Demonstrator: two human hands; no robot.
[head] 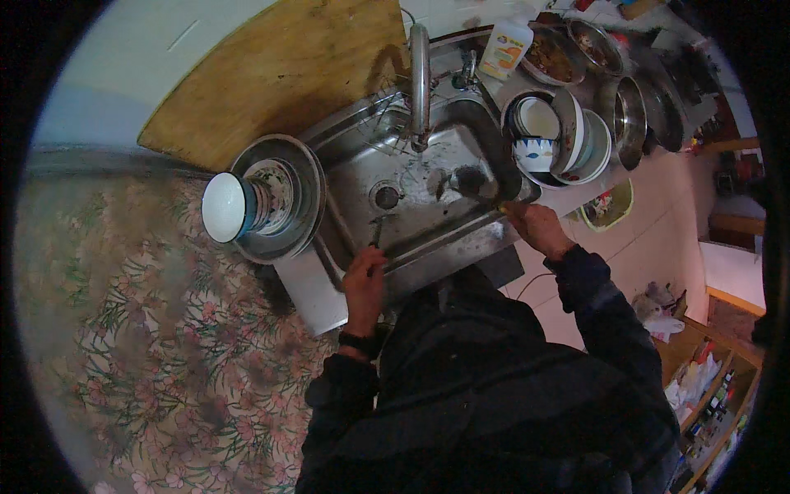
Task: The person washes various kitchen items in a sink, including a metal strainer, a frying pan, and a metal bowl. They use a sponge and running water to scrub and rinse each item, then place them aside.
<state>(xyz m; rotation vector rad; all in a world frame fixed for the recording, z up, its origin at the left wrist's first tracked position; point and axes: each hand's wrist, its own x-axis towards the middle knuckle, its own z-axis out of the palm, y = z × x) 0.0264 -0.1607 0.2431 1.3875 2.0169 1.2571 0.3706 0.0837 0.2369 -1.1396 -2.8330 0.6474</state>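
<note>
My left hand is at the sink's front edge, closed around a slim dark utensil that points into the basin. My right hand is at the front right corner, its fingers on a small yellowish thing, perhaps a handle end or a sponge. Near it in the basin is a dark round thing, possibly a ladle head; whether it joins what I hold cannot be told. The stainless steel sink has a round drain and a chrome faucet above it.
Left of the sink, stacked bowls and plates stand in a metal basin. On the right are piled bowls, a white bottle, metal pots and dishes of food. A wooden board leans behind; a floral-patterned surface lies left.
</note>
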